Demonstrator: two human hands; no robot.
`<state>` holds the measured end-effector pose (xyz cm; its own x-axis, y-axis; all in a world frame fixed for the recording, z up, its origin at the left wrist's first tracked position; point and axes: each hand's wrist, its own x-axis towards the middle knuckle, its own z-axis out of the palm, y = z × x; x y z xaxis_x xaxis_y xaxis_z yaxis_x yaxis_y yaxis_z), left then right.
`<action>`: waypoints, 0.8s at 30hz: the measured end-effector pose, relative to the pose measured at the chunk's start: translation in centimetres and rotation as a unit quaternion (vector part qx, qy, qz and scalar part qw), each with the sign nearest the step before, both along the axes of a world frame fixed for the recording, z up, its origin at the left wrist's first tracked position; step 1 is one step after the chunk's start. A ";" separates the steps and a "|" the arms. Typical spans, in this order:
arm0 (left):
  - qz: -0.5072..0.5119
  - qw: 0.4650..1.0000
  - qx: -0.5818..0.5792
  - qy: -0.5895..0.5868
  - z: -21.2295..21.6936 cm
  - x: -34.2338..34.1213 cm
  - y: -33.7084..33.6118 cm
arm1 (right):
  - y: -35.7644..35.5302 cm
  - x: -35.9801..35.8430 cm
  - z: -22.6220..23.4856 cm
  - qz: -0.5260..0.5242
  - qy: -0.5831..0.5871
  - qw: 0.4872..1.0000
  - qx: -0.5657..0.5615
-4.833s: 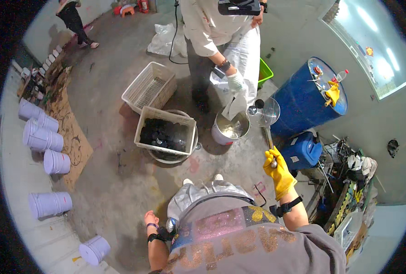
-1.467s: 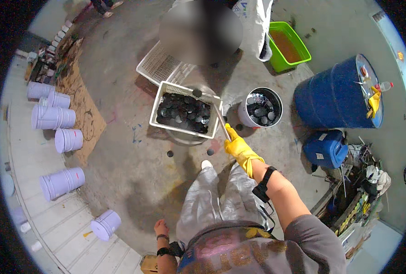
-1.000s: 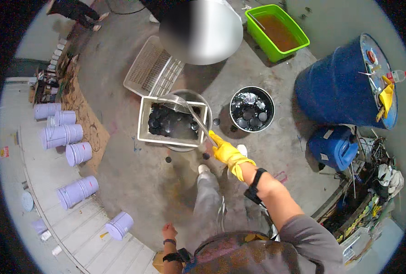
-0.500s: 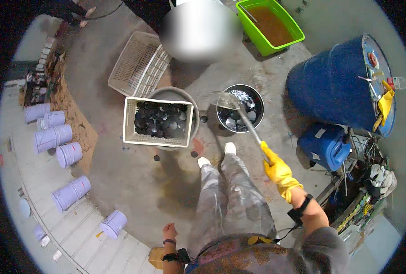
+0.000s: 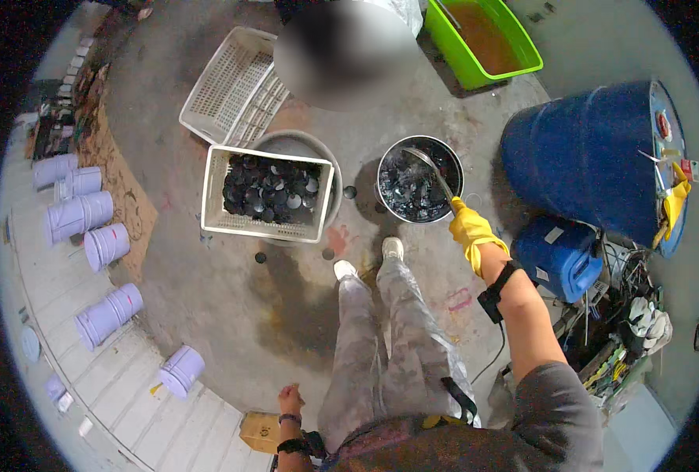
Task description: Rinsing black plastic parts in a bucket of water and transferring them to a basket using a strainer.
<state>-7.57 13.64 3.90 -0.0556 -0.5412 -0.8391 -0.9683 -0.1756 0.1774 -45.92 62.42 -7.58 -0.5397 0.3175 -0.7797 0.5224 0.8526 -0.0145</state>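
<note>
Though two hands (image 5: 475, 230) (image 5: 290, 400), one long-handled skimmer (image 5: 439, 176).

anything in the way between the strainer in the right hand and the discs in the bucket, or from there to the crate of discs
Nothing visible blocks the right hand: its strainer is inside the bucket. Toward the white crate, the rim of a round tub and a loose dark disc lie low in between.

The floor (image 5: 200, 291) is grey, with red and yellowish stains (image 5: 338, 239). In its middle stand a round basin (image 5: 302, 141) and, to the right, a bucket (image 5: 420, 221). Loose black discs (image 5: 261, 257) lie near these. Farther stand a white crate (image 5: 224, 94) and a green tub (image 5: 458, 53); at right, a blue drum (image 5: 573, 161); at left, a cardboard sheet (image 5: 137, 208).
</note>
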 end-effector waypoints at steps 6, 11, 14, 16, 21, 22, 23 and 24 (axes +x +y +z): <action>0.013 0.999 0.047 0.004 -2.9 -0.1 2.1 | 6.7 5.3 -8.3 -0.132 0.071 0.986 -0.079; -0.001 0.999 0.025 0.020 -0.4 0.0 0.6 | 1.6 5.9 5.0 -0.032 0.110 0.992 -0.061; 0.021 0.999 0.033 0.022 -0.5 -0.1 0.3 | 1.8 7.0 11.6 0.016 0.099 0.991 -0.084; 0.036 0.997 0.052 0.032 -0.6 -0.5 0.5 | 2.9 7.8 12.7 0.054 0.062 0.995 -0.058; 0.036 0.998 0.049 0.031 -0.6 -0.5 0.4 | 1.5 6.2 7.7 0.041 -0.019 0.998 -0.052; 0.028 0.998 0.046 0.028 -0.5 -0.4 0.3 | 0.8 5.5 6.3 0.041 -0.023 0.998 -0.047; 0.028 0.998 0.044 0.027 -0.5 -0.1 0.4 | 0.2 5.1 4.9 0.041 -0.024 0.998 -0.048; 0.030 0.998 0.039 0.028 -0.3 0.0 0.5 | -0.2 4.9 3.4 0.059 0.010 0.997 -0.041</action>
